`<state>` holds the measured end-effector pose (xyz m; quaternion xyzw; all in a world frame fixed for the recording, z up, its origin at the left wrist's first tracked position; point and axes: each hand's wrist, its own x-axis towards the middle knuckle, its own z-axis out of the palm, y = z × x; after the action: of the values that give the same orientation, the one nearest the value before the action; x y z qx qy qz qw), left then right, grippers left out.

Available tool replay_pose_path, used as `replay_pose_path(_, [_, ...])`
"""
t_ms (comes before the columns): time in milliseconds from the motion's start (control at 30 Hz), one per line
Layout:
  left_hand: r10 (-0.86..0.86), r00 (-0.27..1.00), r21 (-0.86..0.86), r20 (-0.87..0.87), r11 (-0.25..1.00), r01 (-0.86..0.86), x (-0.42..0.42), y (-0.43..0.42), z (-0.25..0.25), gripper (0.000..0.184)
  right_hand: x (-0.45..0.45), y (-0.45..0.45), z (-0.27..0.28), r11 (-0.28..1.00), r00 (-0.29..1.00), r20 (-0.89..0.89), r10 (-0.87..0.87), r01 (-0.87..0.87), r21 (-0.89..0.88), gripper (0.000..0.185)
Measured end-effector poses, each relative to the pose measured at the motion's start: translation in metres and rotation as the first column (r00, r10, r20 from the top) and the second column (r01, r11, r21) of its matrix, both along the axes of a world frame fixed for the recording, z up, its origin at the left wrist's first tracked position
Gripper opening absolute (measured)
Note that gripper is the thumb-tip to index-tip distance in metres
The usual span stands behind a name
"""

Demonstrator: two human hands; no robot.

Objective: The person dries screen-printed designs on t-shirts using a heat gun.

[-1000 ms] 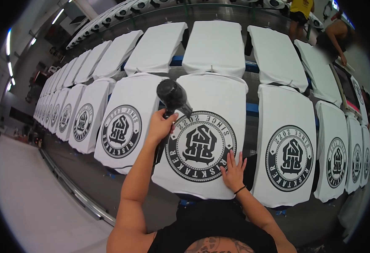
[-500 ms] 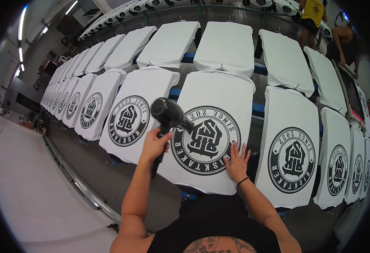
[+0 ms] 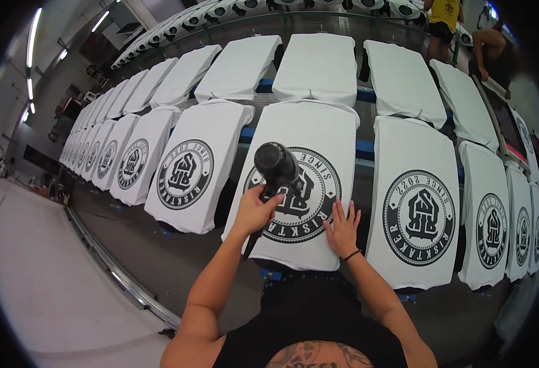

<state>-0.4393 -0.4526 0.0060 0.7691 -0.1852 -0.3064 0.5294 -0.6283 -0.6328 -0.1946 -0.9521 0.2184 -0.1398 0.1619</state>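
Observation:
My left hand is closed round the handle of a black hair dryer. The dryer is held above a white T-shirt stretched over a board, its nozzle angled down to the right over the print. That round black print shows a ring of lettering and a central emblem; the dryer and my left hand hide its left part. Flat on the shirt at the print's right edge lies my right hand, fingers spread, with a dark band at the wrist.
More printed white shirts lie on boards to both sides. Behind them runs a row of plain white shirts. A screen-printing frame stands at right, where a person leans over. Another person wears a yellow top.
My left hand has carried the hair dryer to the right, over the print's left part. My right hand stays flat on the shirt. The whole view has shifted slightly.

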Motion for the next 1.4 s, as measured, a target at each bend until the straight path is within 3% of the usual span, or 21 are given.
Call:
replay_pose_path(133, [0.008, 0.994, -0.054, -0.111, 0.998, -0.014, -0.018, 0.03, -0.012, 0.028, 0.008, -0.003, 0.0, 1.0, 1.0, 0.011, 0.02, -0.02, 0.005, 0.069])
replay_pose_path(267, [0.065, 0.994, 0.002, -0.085, 0.998, -0.065, -0.007, 0.066, -0.007, 0.026, 0.022, -0.002, -0.008, 0.999, 0.999, -0.014, 0.042, -0.042, -0.028, 0.071])
replay_pose_path(367, [0.189, 0.982, -0.053, -0.015, 0.98, -0.19, 0.01, 0.075, -0.011, 0.023, 0.026, 0.003, -0.004, 0.999, 0.995, -0.092, 0.031, -0.034, -0.039, 0.074])
replay_pose_path(467, [0.206, 0.978, -0.025, 0.009, 0.978, -0.206, 0.038, 0.086, -0.011, 0.021, 0.025, 0.006, -0.003, 0.999, 0.995, -0.098, 0.015, -0.019, -0.046, 0.073])
replay_pose_path(533, [0.192, 0.981, -0.108, -0.027, 0.975, -0.194, 0.056, 0.095, -0.011, 0.021, 0.023, 0.008, -0.003, 0.999, 0.996, -0.089, 0.015, -0.019, -0.046, 0.073])
replay_pose_path(633, [0.276, 0.955, -0.079, 0.105, 0.96, -0.269, 0.074, 0.102, -0.011, 0.023, 0.019, 0.02, -0.004, 1.0, 0.994, -0.107, 0.004, -0.006, -0.016, 0.072])
replay_pose_path(733, [0.247, 0.951, 0.0, 0.184, 0.968, -0.252, 0.076, 0.125, -0.003, 0.023, 0.017, 0.022, 0.0, 1.0, 0.993, -0.118, -0.006, 0.004, -0.018, 0.071])
replay_pose_path(867, [0.241, 0.97, -0.051, -0.01, 0.969, -0.242, 0.054, 0.168, -0.013, 0.021, 0.015, 0.025, -0.004, 0.998, 0.991, -0.122, -0.053, 0.051, -0.021, 0.072])
replay_pose_path(1000, [0.125, 0.983, 0.077, -0.131, 0.99, -0.116, 0.005, 0.173, 0.008, 0.023, 0.004, 0.033, 0.0, 0.997, 0.986, -0.158, -0.043, 0.052, 0.055, 0.069])
replay_pose_path(1067, [0.02, 0.976, -0.004, -0.215, 1.0, -0.022, -0.015, 0.158, 0.011, 0.027, -0.012, 0.038, 0.002, 0.992, 0.994, -0.099, -0.054, 0.064, 0.109, 0.066])
replay_pose_path(1233, [-0.234, 0.946, -0.065, -0.223, 0.972, 0.225, -0.034, 0.083, 0.002, 0.031, -0.063, 0.053, 0.002, 0.988, 0.987, 0.105, -0.123, 0.112, 0.105, 0.052])
replay_pose_path(1367, [-0.282, 0.944, -0.106, -0.17, 0.958, 0.267, -0.023, 0.01, -0.006, 0.03, -0.106, 0.056, 0.022, 0.93, 0.954, 0.266, -0.142, 0.036, 0.366, 0.049])
replay_pose_path(1400, [-0.269, 0.95, -0.107, -0.156, 0.961, 0.254, -0.021, -0.007, -0.004, 0.03, -0.116, 0.054, 0.036, 0.879, 0.951, 0.228, -0.211, 0.082, 0.471, 0.045])
